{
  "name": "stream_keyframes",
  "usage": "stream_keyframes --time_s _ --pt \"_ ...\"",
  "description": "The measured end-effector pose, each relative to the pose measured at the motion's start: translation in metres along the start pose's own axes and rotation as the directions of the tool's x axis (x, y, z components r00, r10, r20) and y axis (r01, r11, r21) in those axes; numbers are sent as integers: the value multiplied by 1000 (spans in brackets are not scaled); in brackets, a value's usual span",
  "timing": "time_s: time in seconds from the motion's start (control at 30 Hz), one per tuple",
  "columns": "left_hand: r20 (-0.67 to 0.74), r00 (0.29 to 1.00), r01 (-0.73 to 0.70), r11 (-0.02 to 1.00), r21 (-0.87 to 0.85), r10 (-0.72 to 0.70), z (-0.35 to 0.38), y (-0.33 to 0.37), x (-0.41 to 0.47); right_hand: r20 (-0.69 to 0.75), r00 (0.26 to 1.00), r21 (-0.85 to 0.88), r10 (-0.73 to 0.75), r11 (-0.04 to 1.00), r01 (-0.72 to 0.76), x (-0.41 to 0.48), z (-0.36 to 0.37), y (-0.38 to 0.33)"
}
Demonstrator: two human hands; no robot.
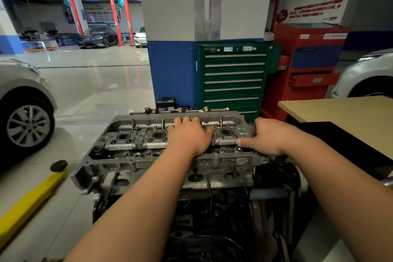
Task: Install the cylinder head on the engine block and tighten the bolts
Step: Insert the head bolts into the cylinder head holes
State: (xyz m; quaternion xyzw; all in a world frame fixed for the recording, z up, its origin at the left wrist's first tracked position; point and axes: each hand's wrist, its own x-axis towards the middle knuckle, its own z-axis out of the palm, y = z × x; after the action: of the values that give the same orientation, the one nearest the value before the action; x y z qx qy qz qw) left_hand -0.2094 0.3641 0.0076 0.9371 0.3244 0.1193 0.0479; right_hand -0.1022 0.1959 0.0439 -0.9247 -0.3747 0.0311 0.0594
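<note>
Cylinder head (136,144), bare aluminium, sits on top of the dark engine block (212,219), and I place everything else from it. Off its left end I see a grey car's wheel (28,125) and, nearer, a yellow lift arm (32,198) on the floor. My left hand (189,136) lies palm down on the head's middle, fingers together and flat, gripping nothing. My right hand (268,136) rests on the head's right end, fingers curled over the far edge, thumb stretched along the casting. Behind the head stands a green tool cabinet (234,76); to its right, a tan table (340,117).
</note>
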Motion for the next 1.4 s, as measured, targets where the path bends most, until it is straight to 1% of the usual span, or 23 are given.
stream_keyframes --time_s 0.07,0.13,0.17,0.23,0.33,0.37,0.43,0.5,0.53,0.63,0.67,0.7,0.77,0.8,0.83,0.93,1.0,1.07,1.13,1.2,1.3,1.33,1.4 --pt "-9 1000 5 1000 3 -5 1 -1 1 13 999 7 35 999 -35 -1 -1 0" --pt "-14 1000 8 1000 2 -8 1 -2 2 51 999 63 17 998 -21 -2 -6 4" --pt "-16 1000 10 1000 3 -10 2 -2 3 50 999 87 -6 996 2 -3 -9 5" --pt "-18 1000 10 1000 7 -10 3 -1 3 -10 999 92 -42 995 43 -4 -10 5" --pt "-20 1000 12 1000 5 -12 3 -1 4 -25 998 -77 -59 995 57 -8 -6 -3" --pt "-20 1000 13 1000 4 -12 3 -1 4 -16 998 -98 -57 994 55 -7 -8 -2" --pt "-20 1000 13 1000 1 -13 2 -1 3 9 999 -31 -46 998 46 -5 -18 1" --pt "-19 1000 13 1000 -2 -13 2 -1 3 -10 1000 71 -17 997 18 -5 -23 0" --pt "-18 1000 12 1000 -3 -12 2 -1 3 -15 1000 75 3 997 -2 -5 -21 -3" --pt "-22 1000 11 1000 -5 -12 2 -1 2 13 998 -105 66 992 -65 -5 -9 -10" --pt "-25 1000 11 1000 -6 -11 2 -1 2 45 996 -93 71 993 -66 -7 -10 -9" --pt "-29 1000 10 1000 -6 -10 2 -1 2 63 997 -20 51 999 -49 -6 -14 -6" --pt "-29 1000 11 1000 -9 -12 1 -1 2 21 1000 141 16 990 -18 -5 -21 -1" --pt "-27 1000 14 1000 -11 -14 1 0 2 -2 1000 164 8 986 -7 -6 -21 -2" --pt "-28 1000 15 1000 -12 -15 1 0 2 -2 1000 145 -1 989 1 -6 -18 -6" --pt "-29 1000 11 1000 -20 -11 1 0 1 51 998 -53 29 998 -27 -6 -12 -11" --pt "-35 999 8 1000 -26 -9 1 -1 1 60 997 5 45 999 -45 -2 -19 -6" --pt "-35 999 10 999 -33 -11 0 -1 1 36 998 64 49 997 -51 -2 -25 -6" --pt "-34 999 8 999 -35 -10 0 -1 1 35 999 3 40 999 -40 -3 -21 -11" --pt "-36 999 8 999 -39 -9 0 -1 0 75 996 -98 42 995 -35 -6 -16 -13" --pt "-39 999 6 999 -41 -8 1 -1 1 5 999 -54 37 998 -37 -4 -23 -8" --pt "-37 999 8 999 -42 -9 1 -1 1 -24 999 -61 40 997 -41 -5 -23 -10" --pt "-36 999 10 999 -41 -11 1 -1 1 -7 999 -128 35 991 -36 -5 -19 -18"
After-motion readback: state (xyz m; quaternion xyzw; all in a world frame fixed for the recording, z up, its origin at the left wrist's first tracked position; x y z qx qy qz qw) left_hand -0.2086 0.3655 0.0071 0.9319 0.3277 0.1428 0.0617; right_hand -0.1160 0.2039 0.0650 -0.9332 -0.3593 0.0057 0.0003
